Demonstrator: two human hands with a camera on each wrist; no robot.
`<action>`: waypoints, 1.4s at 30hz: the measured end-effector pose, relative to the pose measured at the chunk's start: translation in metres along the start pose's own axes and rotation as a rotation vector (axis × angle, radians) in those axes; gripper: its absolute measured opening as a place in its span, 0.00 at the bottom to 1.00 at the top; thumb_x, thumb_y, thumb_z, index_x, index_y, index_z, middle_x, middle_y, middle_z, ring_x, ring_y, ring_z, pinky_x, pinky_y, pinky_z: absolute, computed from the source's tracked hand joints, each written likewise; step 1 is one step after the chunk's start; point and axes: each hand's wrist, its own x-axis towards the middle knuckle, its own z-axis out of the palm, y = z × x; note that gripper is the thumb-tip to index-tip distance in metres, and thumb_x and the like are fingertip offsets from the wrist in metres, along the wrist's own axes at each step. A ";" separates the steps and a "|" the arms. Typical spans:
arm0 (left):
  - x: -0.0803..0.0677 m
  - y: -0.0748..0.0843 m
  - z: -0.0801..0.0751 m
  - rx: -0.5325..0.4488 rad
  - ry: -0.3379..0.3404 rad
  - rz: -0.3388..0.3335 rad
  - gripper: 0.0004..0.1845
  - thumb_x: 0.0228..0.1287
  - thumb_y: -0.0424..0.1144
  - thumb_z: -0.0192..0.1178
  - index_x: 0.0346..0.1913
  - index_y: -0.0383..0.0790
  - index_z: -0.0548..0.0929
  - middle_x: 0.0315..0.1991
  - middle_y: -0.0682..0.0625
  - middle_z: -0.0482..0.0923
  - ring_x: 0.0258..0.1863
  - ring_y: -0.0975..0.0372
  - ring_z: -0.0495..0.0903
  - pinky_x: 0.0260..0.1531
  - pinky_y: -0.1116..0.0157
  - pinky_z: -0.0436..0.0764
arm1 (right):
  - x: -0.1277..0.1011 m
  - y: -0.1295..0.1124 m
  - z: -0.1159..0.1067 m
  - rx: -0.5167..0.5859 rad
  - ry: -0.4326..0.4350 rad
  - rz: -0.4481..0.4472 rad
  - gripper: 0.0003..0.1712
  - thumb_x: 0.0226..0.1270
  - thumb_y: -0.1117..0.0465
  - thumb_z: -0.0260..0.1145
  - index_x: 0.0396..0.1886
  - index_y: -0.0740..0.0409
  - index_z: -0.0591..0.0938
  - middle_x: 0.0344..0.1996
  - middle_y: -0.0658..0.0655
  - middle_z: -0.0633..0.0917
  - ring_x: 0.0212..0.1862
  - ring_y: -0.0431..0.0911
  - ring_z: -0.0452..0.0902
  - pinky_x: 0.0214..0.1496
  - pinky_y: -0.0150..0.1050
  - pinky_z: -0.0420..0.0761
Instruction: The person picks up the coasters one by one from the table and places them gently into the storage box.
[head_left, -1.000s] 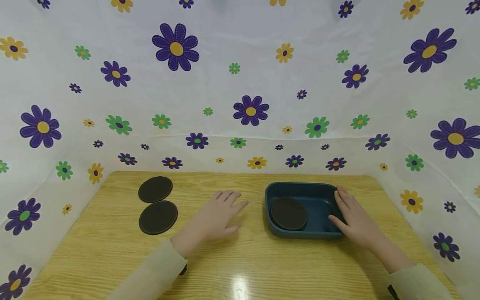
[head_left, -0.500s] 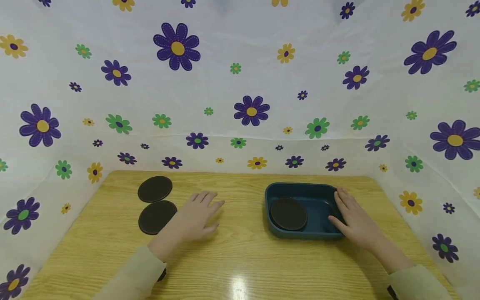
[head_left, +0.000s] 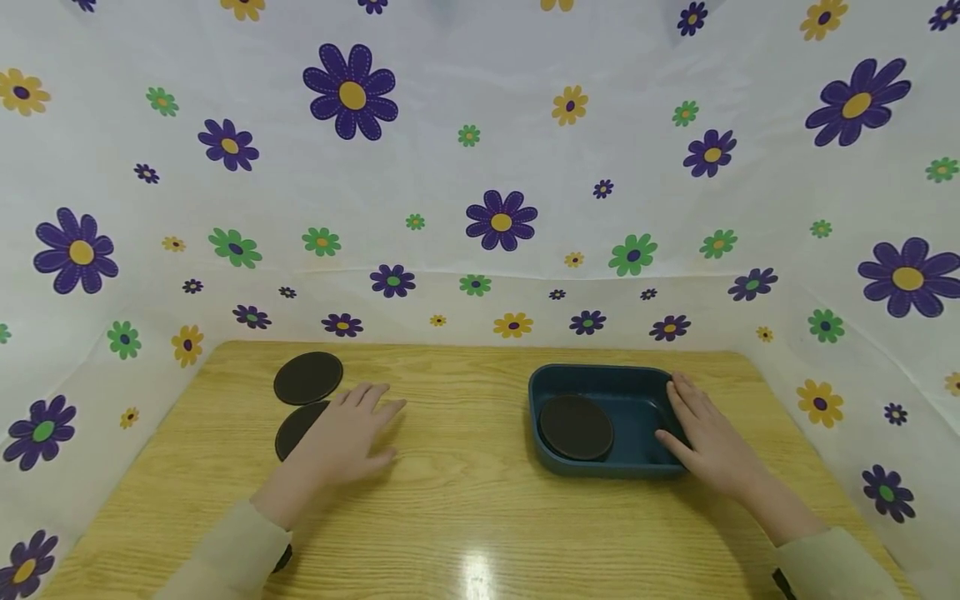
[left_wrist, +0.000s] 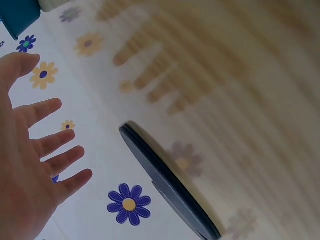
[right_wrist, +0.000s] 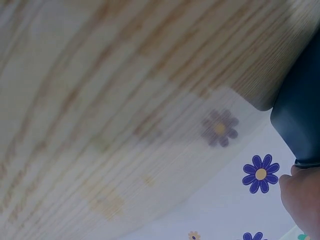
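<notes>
My left hand (head_left: 341, 442) is spread over the nearer of two flat round black coasters, its palm empty and fingers apart. That nearer coaster (head_left: 296, 429) is partly covered by the hand in the head view. Just behind it lies the farther coaster (head_left: 309, 377). Seen from the left wrist, both coasters (left_wrist: 170, 182) show edge-on beside the fingers (left_wrist: 52, 142). A third coaster (head_left: 576, 427) lies in the left part of a dark blue rectangular tub (head_left: 611, 471). My right hand (head_left: 708, 437) rests on the tub's right end, fingers straight along the rim and thumb reaching over the inside.
The wooden table (head_left: 465, 517) is glossy and reflects light near its front. A white cloth (head_left: 420, 183) with purple, yellow and green flowers encloses it at the back and both sides.
My left hand has moved left, away from the tub, and now overlaps the nearer coaster. The right hand, the tub and the coasters have stayed in place.
</notes>
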 end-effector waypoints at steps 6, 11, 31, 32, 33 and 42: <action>-0.016 -0.014 0.001 0.009 -0.003 -0.022 0.36 0.65 0.56 0.67 0.72 0.42 0.78 0.71 0.34 0.73 0.70 0.39 0.73 0.68 0.36 0.73 | -0.001 0.001 0.001 0.005 0.011 -0.014 0.47 0.82 0.48 0.59 0.81 0.79 0.55 0.82 0.78 0.54 0.87 0.64 0.40 0.79 0.24 0.21; -0.026 -0.025 0.003 0.026 0.026 -0.039 0.35 0.62 0.55 0.68 0.70 0.43 0.79 0.70 0.33 0.74 0.68 0.39 0.74 0.64 0.35 0.75 | 0.000 0.001 0.001 0.012 0.001 -0.007 0.47 0.83 0.48 0.59 0.81 0.79 0.54 0.83 0.77 0.53 0.87 0.64 0.40 0.79 0.23 0.20; -0.042 -0.050 0.008 -0.033 -0.054 -0.141 0.35 0.64 0.62 0.67 0.71 0.52 0.80 0.68 0.33 0.73 0.64 0.34 0.74 0.47 0.30 0.79 | -0.001 0.001 0.000 0.021 0.007 -0.008 0.47 0.82 0.49 0.61 0.82 0.78 0.54 0.83 0.76 0.53 0.87 0.64 0.42 0.80 0.24 0.21; -0.042 -0.050 0.008 -0.032 -0.061 -0.143 0.35 0.64 0.62 0.67 0.72 0.52 0.80 0.68 0.33 0.73 0.64 0.35 0.74 0.46 0.31 0.80 | -0.001 0.002 0.000 0.021 0.008 -0.009 0.47 0.82 0.49 0.61 0.82 0.78 0.54 0.83 0.77 0.54 0.87 0.64 0.42 0.80 0.24 0.22; -0.042 -0.051 0.009 -0.034 -0.068 -0.145 0.35 0.64 0.61 0.67 0.72 0.52 0.80 0.67 0.32 0.74 0.63 0.35 0.74 0.45 0.31 0.80 | -0.001 0.002 0.000 0.021 0.009 -0.010 0.47 0.82 0.49 0.61 0.82 0.78 0.54 0.83 0.77 0.54 0.87 0.64 0.42 0.80 0.24 0.22; -0.041 -0.052 0.011 -0.041 -0.097 -0.139 0.36 0.62 0.56 0.68 0.73 0.51 0.77 0.66 0.32 0.73 0.63 0.34 0.74 0.43 0.33 0.81 | -0.001 0.002 0.001 0.024 0.011 -0.014 0.47 0.82 0.49 0.60 0.82 0.78 0.54 0.82 0.77 0.54 0.87 0.65 0.42 0.80 0.24 0.22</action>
